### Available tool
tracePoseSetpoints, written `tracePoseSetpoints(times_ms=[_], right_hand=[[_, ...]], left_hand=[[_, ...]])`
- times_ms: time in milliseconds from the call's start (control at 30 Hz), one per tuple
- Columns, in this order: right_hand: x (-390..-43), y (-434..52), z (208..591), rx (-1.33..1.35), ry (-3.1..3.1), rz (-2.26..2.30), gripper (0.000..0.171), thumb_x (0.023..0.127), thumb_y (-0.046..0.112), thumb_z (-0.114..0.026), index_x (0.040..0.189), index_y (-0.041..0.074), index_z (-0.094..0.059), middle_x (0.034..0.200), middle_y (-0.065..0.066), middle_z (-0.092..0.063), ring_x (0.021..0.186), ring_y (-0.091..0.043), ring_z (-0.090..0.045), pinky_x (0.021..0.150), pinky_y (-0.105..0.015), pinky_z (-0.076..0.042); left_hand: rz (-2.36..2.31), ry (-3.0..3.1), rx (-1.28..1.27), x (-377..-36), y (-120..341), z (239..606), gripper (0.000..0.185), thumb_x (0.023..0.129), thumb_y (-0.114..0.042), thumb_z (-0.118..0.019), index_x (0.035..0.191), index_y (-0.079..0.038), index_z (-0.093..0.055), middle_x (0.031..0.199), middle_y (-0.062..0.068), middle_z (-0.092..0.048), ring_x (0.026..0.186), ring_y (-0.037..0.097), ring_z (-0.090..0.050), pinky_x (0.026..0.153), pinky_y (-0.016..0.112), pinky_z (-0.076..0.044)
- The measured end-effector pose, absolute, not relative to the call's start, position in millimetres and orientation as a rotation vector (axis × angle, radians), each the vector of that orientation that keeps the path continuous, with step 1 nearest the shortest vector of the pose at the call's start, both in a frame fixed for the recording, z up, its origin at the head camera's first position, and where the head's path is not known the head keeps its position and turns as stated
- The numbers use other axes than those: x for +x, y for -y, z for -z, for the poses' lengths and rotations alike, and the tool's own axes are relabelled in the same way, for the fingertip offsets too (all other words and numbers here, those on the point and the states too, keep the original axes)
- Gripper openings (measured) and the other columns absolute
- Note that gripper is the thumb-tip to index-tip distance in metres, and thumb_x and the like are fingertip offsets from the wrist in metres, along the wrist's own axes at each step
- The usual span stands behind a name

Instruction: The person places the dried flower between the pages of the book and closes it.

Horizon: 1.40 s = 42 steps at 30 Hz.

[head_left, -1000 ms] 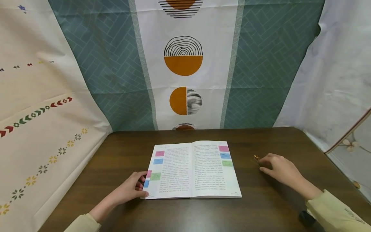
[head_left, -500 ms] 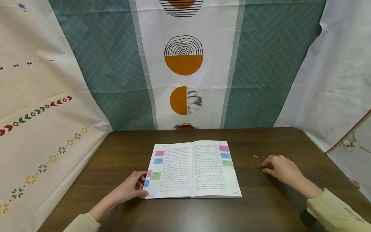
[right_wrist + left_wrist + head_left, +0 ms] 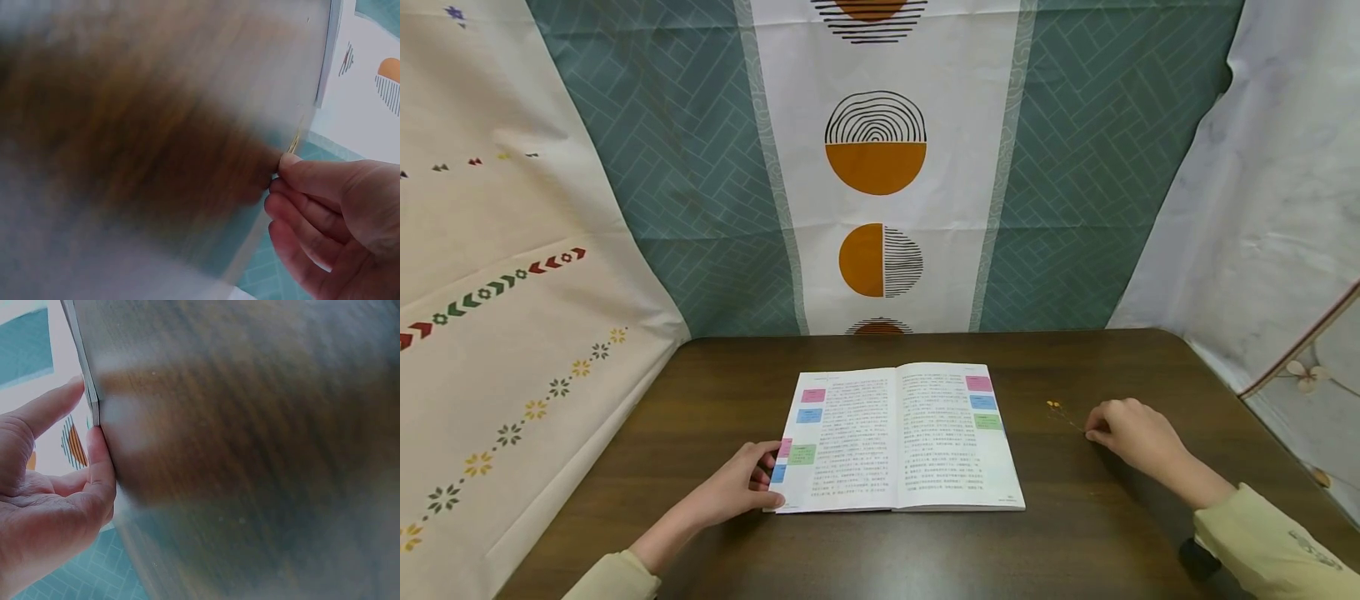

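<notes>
Both wrist views blur the table; the sprig is too small to identify.

Even soft light, blurred wrist views

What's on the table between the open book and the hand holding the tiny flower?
In the head view, only the little dried flower sprig, pinched by the right hand, and bare dark table lie between that hand and the open book.
</notes>
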State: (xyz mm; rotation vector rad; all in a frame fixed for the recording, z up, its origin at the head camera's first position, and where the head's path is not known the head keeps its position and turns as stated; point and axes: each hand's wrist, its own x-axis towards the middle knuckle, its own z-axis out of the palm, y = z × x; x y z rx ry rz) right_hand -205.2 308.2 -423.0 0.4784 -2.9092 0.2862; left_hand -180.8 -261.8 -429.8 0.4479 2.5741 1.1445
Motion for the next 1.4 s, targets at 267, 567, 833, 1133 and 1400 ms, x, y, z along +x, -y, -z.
tracePoseSetpoints(times_ms=[267, 567, 833, 1133, 1400], right_hand=[[-208, -310, 424, 0.519, 2.896, -0.255, 0.014, 0.079, 0.010, -0.079, 0.074, 0.020, -0.071, 0.072, 0.008, -0.067, 0.062, -0.005, -0.058, 0.053, -0.028, -0.046], [-212, -312, 425, 0.584, 2.876, -0.203, 0.016, 0.079, 0.009, -0.079, 0.074, 0.020, -0.068, 0.071, 0.010, -0.063, 0.061, -0.002, -0.053, 0.053, -0.026, -0.043], [-219, -321, 424, 0.722, 2.882, -0.269, 0.018, 0.081, 0.008, -0.076, 0.076, 0.022, -0.066, 0.071, 0.013, -0.060, 0.061, 0.004, -0.048, 0.054, -0.022, -0.042], [-233, -325, 417, 0.906, 2.845, -0.339, 0.030, 0.078, 0.002, -0.074, 0.071, 0.026, -0.057, 0.064, 0.017, -0.046, 0.059, 0.006, -0.037, 0.055, -0.018, -0.034], [-244, -310, 403, 0.985, 2.819, -0.408, 0.032, 0.075, -0.003, -0.070, 0.069, 0.024, -0.054, 0.063, 0.016, -0.045, 0.059, 0.006, -0.037, 0.055, -0.018, -0.035]], left_hand=[[-1.140, -2.571, 0.458, -182, 262, 430, 0.082, 0.077, -0.009, -0.083, 0.142, 0.012, -0.037, 0.108, 0.015, -0.045, 0.088, 0.020, -0.048, 0.073, 0.023, -0.049], [-1.127, -2.583, 0.465, -182, 260, 426, 0.081, 0.076, -0.008, -0.083, 0.141, 0.012, -0.038, 0.107, 0.015, -0.046, 0.088, 0.021, -0.047, 0.073, 0.024, -0.048], [-1.125, -2.578, 0.436, -181, 261, 427, 0.082, 0.076, -0.008, -0.083, 0.141, 0.012, -0.038, 0.110, 0.016, -0.045, 0.089, 0.021, -0.048, 0.074, 0.024, -0.049], [-1.091, -2.591, 0.400, -180, 261, 428, 0.084, 0.076, -0.013, -0.084, 0.142, 0.010, -0.037, 0.115, 0.016, -0.044, 0.093, 0.021, -0.048, 0.076, 0.022, -0.049], [-1.074, -2.592, 0.384, -182, 261, 429, 0.085, 0.076, -0.015, -0.084, 0.143, 0.009, -0.037, 0.116, 0.016, -0.044, 0.094, 0.021, -0.048, 0.076, 0.022, -0.048]])
